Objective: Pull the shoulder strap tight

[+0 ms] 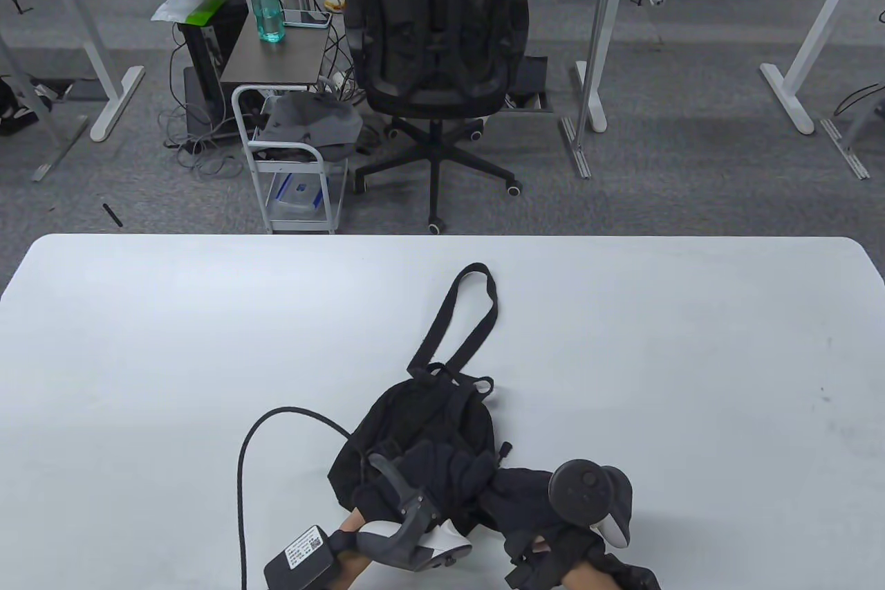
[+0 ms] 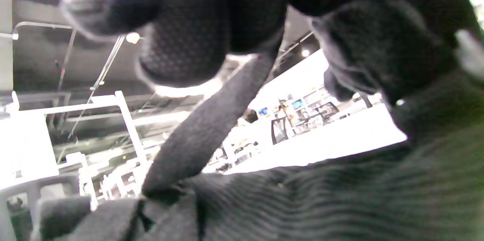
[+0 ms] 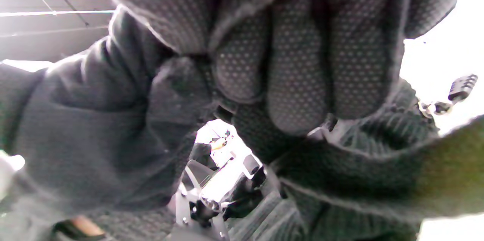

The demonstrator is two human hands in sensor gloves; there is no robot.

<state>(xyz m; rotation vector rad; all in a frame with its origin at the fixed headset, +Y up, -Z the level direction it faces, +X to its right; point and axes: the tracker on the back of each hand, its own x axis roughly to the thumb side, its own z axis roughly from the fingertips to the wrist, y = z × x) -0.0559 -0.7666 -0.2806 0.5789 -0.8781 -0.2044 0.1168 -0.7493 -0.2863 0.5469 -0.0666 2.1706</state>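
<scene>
A black backpack (image 1: 415, 424) lies on the white table (image 1: 138, 355) near its front edge. One long strap (image 1: 477, 313) loops away from its top towards the far side. My left hand (image 1: 453, 476) lies on the bag's near part. In the left wrist view its fingers (image 2: 181, 44) pinch a black shoulder strap (image 2: 204, 127) that runs taut down to the bag fabric (image 2: 302, 203). My right hand (image 1: 515, 490) is just right of the left. In the right wrist view its fingers (image 3: 295, 74) are curled tight on the bag's black fabric (image 3: 87, 139).
A thick black cable (image 1: 242, 472) curves from the bag's left side to a black power brick (image 1: 301, 552) at the table's front edge. Beyond the table's far edge stand a black office chair (image 1: 435, 50) and a small white cart (image 1: 290, 154).
</scene>
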